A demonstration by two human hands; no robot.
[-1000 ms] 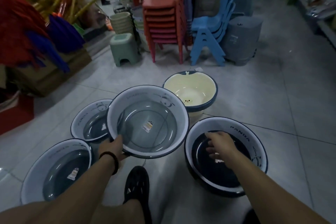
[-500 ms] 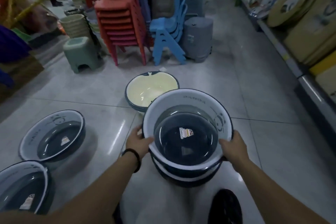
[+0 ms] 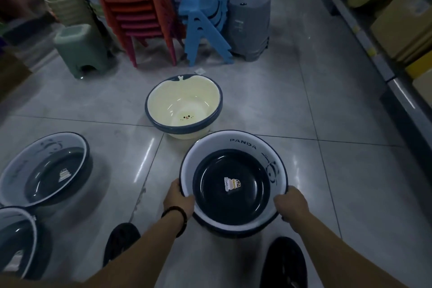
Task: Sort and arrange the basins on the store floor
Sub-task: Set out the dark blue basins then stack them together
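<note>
A white-rimmed, dark-bottomed panda basin [image 3: 233, 154] sits nested on another like it, low in the middle of the view. My left hand [image 3: 178, 199] grips its left rim and my right hand [image 3: 291, 203] grips its right rim. Just beyond stands a cream basin [image 3: 163, 98] with a dark blue rim and a small face printed inside, apparently stacked on another. Two more panda basins lie on the floor at the left: one [image 3: 14, 170] further away, one [image 3: 30, 238] cut off by the frame's edge.
Stacked red chairs [image 3: 133, 7], blue chairs [image 3: 203, 21], grey stools [image 3: 249, 23] and a green stool [image 3: 79, 49] stand at the back. A shelf [image 3: 397, 86] with goods runs along the right. My shoes [image 3: 284, 262] are on the glossy tiled floor [image 3: 327, 105].
My left hand carried the panda basin rightward onto the other panda basin; my right hand came out of that basin. Both hands now hold the nested pair, which has settled lower.
</note>
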